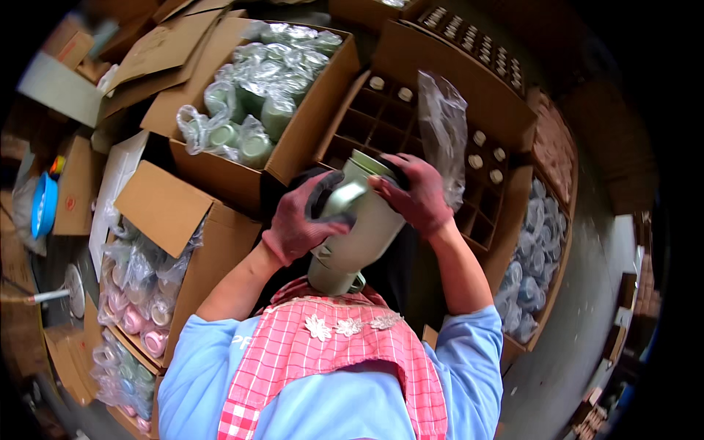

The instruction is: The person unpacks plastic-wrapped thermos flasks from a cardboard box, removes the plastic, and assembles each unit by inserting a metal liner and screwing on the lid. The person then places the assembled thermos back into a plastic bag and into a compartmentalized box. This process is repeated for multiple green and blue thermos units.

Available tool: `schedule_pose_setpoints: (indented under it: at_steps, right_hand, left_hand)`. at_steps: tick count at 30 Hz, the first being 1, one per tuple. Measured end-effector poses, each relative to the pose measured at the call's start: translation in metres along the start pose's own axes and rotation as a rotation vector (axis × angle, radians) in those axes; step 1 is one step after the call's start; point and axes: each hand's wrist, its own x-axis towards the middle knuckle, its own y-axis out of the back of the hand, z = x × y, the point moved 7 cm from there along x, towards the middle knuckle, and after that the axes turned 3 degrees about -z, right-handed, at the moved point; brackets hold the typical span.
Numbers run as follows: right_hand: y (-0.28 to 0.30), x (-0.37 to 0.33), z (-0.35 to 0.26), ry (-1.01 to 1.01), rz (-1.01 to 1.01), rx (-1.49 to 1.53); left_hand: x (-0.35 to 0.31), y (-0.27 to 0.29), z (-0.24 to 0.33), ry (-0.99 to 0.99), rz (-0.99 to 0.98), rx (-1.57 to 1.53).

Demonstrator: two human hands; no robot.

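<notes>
Holding one pale green cup [367, 227], tilted, in front of the apron [290, 341], between two gloved hands. Left hand [304, 216]: fingers curved narrow about the handle [347, 196]; pressure, cannot tell. Right hand [418, 194]: thumb on the near face close to the rim, the other fingers closed round the far side. Below the body, a narrower green part [331, 277]; cannot tell if separate.

On handling well: best, I judge, to let the right hand bear the weight while the left steadies by the handle. Glove cloth may slip on a smooth coat, so a full-palm hold looks safer than fingertips.

Just beyond: divided carton [357, 126], clear bag [444, 136] across it, white caps [405, 94] in some cells. Left: bagged green cups [275, 70], pink cups [133, 320] nearer. Right: blue cups [529, 290].
</notes>
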Motion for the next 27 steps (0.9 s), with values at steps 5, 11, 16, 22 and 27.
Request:
schedule_pose_setpoints:
  at_steps: [5, 11, 16, 22, 27]
  right_hand:
    - [0.022, -0.042, 0.076, -0.512, 0.450, 0.660]
    - [0.056, -0.054, 0.084, -0.485, 0.750, 0.873]
    - [0.024, -0.052, 0.096, -0.528, 0.629, 1.006]
    - [0.033, -0.039, 0.056, 0.013, 0.310, 1.167]
    - [-0.004, -0.025, 0.104, -0.198, 0.344, 1.587]
  left_hand:
    - [-0.042, -0.011, -0.013, -0.014, -0.089, 0.051]
    - [-0.034, -0.004, 0.003, -0.196, 0.145, 0.231]
    - [-0.019, 0.019, 0.034, -0.426, 0.401, 0.502]
    - [-0.008, 0.061, -0.062, 0.032, 0.506, -0.615]
    - [0.009, 0.054, -0.035, -0.231, 0.484, -0.169]
